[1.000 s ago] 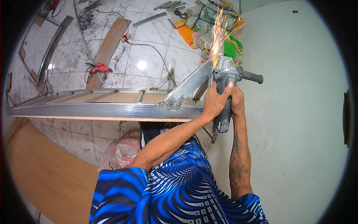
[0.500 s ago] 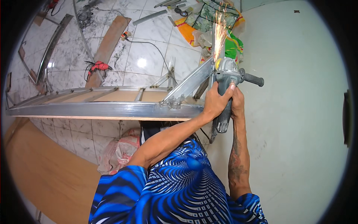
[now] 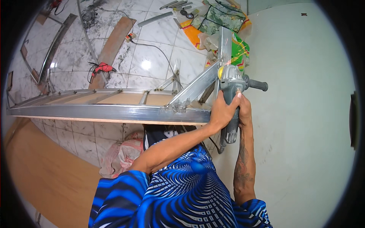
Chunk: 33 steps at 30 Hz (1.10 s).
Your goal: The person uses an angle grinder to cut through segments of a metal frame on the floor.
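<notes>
Grinder (image 3: 230, 81) gripped by both hands' fingers (image 3: 228, 106); marble-tile floor (image 3: 152, 57), pale wall (image 3: 304, 114).

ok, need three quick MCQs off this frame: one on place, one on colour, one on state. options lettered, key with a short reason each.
1. Where does the red power drill lie?
A. on the tiled floor beside a wooden board
B. on the metal frame
C. in the left hand

2. What colour is the grinder's side handle?
A. orange
B. black
C. white

3. How is the angle grinder held?
A. by the right hand alone
B. resting loose on the frame
C. by both hands

Key: 1 A, it lies on the tiled floor next to the wooden board. 2 B, the handle sticking out to the right is black. 3 C, the left hand and right hand both wrap its body, at the metal frame.
</notes>
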Available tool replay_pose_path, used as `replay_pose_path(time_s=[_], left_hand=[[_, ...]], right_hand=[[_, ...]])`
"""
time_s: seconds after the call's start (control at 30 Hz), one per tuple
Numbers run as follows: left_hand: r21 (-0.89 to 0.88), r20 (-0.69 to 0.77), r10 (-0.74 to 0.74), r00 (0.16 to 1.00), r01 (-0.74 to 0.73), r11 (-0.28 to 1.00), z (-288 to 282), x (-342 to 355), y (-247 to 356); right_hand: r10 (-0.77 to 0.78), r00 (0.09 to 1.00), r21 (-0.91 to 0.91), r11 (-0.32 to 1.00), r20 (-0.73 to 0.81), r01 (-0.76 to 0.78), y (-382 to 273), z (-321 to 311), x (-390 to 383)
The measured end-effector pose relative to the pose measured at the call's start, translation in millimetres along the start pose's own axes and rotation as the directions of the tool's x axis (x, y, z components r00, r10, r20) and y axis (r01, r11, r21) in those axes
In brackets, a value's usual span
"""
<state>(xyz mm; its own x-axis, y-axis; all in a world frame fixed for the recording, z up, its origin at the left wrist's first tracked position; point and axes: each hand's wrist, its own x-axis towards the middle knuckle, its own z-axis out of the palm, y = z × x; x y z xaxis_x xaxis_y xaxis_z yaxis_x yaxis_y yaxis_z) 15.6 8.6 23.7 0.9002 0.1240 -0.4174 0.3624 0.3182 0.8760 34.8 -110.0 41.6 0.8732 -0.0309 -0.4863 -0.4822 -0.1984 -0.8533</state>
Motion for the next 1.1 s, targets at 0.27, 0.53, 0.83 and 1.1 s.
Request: replay_pose_path(time_s=[0.27,0.53,0.83,1.1], left_hand=[[0.117,0.072,-0.107,0.992,0.098,0.988,-5,0,7],[0.119,0.076,-0.11,0.991,0.1,0.988,-12,-7,14],[0.124,0.091,-0.146,0.985,0.134,0.983,-17,-2,14],[0.109,0.11,-0.16,0.981,0.148,0.983,-19,-5,20]], right_hand=[[0.101,0.994,0.165,0.982,-0.045,-0.093,-8,8,-4],[0.129,0.991,0.229,0.966,-0.034,-0.118,-7,13,-9],[0.127,0.991,0.21,0.971,-0.046,-0.115,-20,26,-11],[0.109,0.993,0.245,0.965,-0.034,-0.098,-16,24,-12]])
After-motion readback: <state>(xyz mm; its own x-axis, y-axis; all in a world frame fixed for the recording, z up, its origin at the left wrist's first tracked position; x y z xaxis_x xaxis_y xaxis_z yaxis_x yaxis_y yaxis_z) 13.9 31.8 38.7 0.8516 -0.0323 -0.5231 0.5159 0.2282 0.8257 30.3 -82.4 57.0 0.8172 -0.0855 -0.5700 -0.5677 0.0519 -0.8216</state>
